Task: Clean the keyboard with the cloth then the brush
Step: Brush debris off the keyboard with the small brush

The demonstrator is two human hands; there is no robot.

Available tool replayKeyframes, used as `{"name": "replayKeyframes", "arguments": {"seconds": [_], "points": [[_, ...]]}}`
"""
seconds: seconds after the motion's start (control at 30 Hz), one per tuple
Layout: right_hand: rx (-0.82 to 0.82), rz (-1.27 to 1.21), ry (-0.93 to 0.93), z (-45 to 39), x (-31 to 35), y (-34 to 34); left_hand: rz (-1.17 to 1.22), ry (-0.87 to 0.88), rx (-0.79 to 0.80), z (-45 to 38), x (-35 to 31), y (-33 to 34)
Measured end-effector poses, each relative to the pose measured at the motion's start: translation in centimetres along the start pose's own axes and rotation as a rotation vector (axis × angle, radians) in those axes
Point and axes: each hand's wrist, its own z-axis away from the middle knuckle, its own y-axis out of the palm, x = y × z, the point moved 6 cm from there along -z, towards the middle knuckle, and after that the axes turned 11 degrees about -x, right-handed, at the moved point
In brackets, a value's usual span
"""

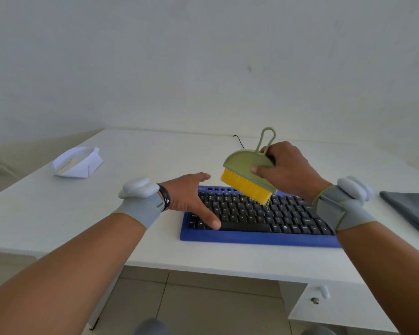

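A blue keyboard (257,236) with black keys lies on the white desk (155,165). My right hand (288,170) grips a green brush (248,164) by its body, thumb on the front. Its yellow bristles point down at an angle and their lowest tips just reach the upper key rows. My left hand (191,199) is spread over the keyboard's left end, with the thumb on the bottom-left keys and the fingers stretched toward the top edge. A grey cloth (411,211) lies folded on the desk at the right edge.
A white folded paper tray (78,163) sits at the desk's far left. A thin black cable (238,140) runs behind the brush. A drawer with a knob (323,292) is under the desk at the right. Both wrists carry grey bands with white pods.
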Motion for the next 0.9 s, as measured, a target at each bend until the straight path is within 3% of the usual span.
{"name": "replayKeyframes", "arguments": {"seconds": [0.2,0.37,0.5,0.57,0.7,0.73,0.9], "points": [[0.155,-0.067,0.01,-1.6,-0.9,2.1,-0.273,0.013,0.126,-1.8,-0.9,0.7],[0.364,-0.096,0.004,-2.4,-1.3,4.3,-0.248,-0.008,0.183,-2.8,0.3,1.0],[0.147,0.034,-0.016,-4.3,-2.2,3.7,-0.274,0.01,0.212,-2.5,0.7,1.6],[0.126,0.001,-0.013,-4.9,-2.4,3.3,-0.305,0.026,0.224,-2.5,0.7,2.0],[0.426,-0.163,-0.015,-4.1,-1.5,4.8,-0.329,0.016,0.24,-2.7,1.0,2.1],[0.421,-0.118,-0.03,-4.1,-1.5,5.3,-0.344,0.014,0.238,-2.7,0.9,2.1],[0.085,0.02,-0.035,-5.5,-0.9,3.9,-0.375,0.005,0.23,-2.1,0.3,1.8]]}}
